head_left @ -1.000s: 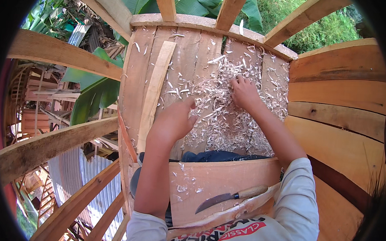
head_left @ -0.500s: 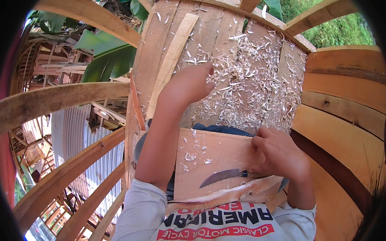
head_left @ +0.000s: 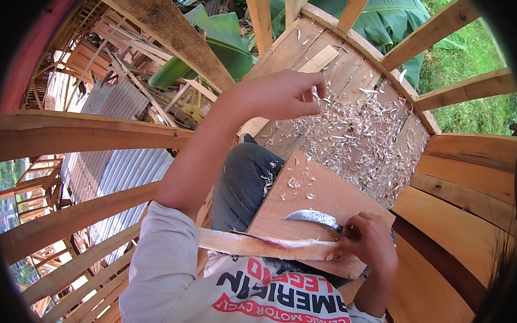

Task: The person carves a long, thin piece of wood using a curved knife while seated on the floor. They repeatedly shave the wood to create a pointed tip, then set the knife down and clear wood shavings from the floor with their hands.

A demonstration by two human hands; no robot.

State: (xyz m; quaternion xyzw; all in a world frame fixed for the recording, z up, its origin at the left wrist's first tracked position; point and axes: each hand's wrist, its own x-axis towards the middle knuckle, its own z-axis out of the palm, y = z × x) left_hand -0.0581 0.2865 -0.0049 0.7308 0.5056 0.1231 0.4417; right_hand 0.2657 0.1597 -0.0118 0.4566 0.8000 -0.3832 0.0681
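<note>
My right hand is closed round the dark handle of a knife. Its curved, shiny blade points left, just above a flat wooden board lying tilted across my lap. Along the board's near side, a rough-edged strip of pale wood crosses in front of my shirt, its right end by my right hand. My left hand hangs in the air beyond the board, over the planked floor. Its fingers are bent but apart from the thumb, and I see nothing in them. A few shavings rest on the board.
Curled wood shavings cover much of the plank floor. A loose batten lies partly behind my left arm. Slatted rails stand at left, and a wall of boards at right. Beyond the rails are banana leaves and corrugated sheets.
The view has shifted and turned. The board now lies slanted, with my dark-trousered leg showing beside it. My right hand has closed on the knife's handle. My left arm reaches farther out.
</note>
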